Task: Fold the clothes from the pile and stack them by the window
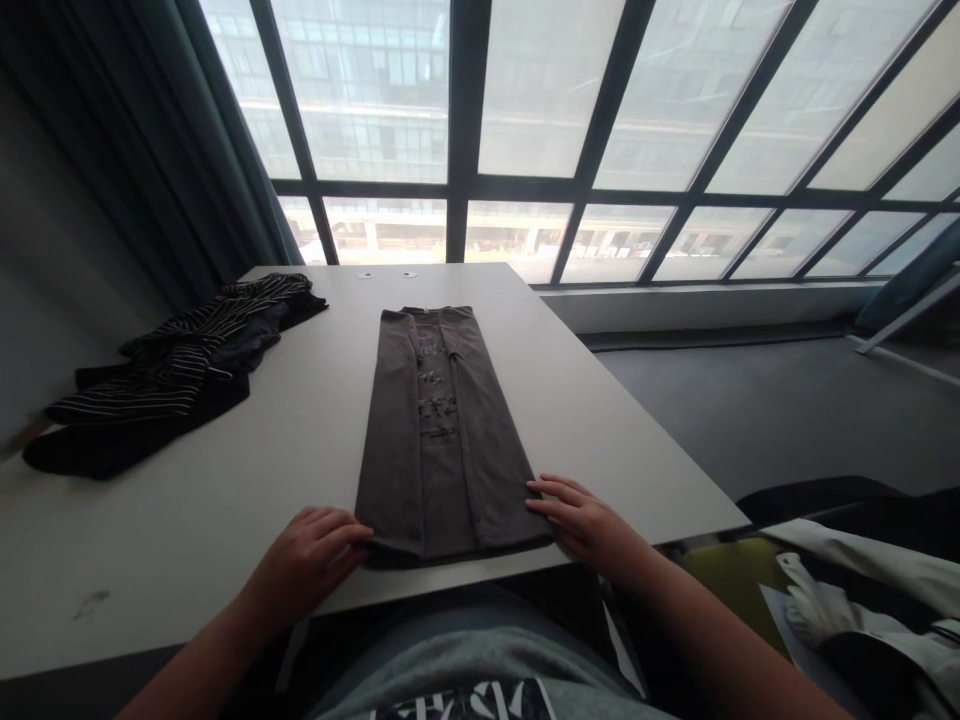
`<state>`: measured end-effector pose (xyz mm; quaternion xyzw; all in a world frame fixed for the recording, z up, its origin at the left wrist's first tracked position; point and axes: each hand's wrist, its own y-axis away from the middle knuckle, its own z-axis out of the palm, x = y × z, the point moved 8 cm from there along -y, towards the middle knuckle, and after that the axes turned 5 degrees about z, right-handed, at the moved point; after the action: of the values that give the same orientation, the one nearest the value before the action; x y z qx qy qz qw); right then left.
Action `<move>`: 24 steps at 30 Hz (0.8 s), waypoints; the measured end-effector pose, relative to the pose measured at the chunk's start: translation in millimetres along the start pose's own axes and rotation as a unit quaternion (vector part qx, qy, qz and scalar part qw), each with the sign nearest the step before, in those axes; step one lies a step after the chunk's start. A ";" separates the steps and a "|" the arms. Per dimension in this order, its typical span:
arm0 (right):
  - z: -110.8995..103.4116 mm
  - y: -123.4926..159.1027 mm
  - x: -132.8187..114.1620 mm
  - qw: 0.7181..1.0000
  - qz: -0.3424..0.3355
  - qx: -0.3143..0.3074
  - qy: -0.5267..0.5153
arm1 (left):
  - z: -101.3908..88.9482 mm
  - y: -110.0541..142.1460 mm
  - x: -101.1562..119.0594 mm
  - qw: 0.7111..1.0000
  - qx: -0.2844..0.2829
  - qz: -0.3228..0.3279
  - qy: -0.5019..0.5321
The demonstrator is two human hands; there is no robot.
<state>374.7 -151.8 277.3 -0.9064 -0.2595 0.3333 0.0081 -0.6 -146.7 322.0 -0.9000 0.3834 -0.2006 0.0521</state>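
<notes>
A dark grey T-shirt (442,480) lies on the white table in front of me, its two sides folded inward into a long strip. Dark printing shows down its middle, between the folded sides. At the near left corner, my left hand (319,550) has its fingers closed together on the cloth edge; the thumb is partly hidden. My right hand (577,515) touches the near right edge with its fingertips, the fingers stretched and slightly apart. Its thumb is mostly out of sight.
A heap of black and striped clothes (187,360) lies along the left of the white table (600,440). Behind the table stand large windows (540,90) and a dark curtain (150,130). At lower right, white and black garments (847,610) lie beside something yellow-green.
</notes>
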 end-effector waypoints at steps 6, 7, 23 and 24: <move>10.3 -7.3 -6.9 0.999 -0.017 -0.028 -0.013 | 4.1 -14.0 -3.0 0.998 -0.048 -0.045 -0.004; 10.4 -7.7 -6.9 0.999 -0.015 -0.035 -0.020 | 3.7 -12.7 -4.6 0.997 -0.072 -0.038 0.018; 12.1 -32.7 -1.8 0.997 0.005 0.074 -0.010 | 5.9 -26.8 -6.8 0.998 -0.052 -0.023 -0.030; 12.5 -32.6 -1.5 0.998 0.000 0.063 -0.016 | 6.9 -27.8 -5.0 0.998 -0.057 -0.015 -0.019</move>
<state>350.9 -126.3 274.6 -0.8985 -0.2384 0.3636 0.0607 17.6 -124.0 320.9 -0.9109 0.3794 -0.1622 0.0050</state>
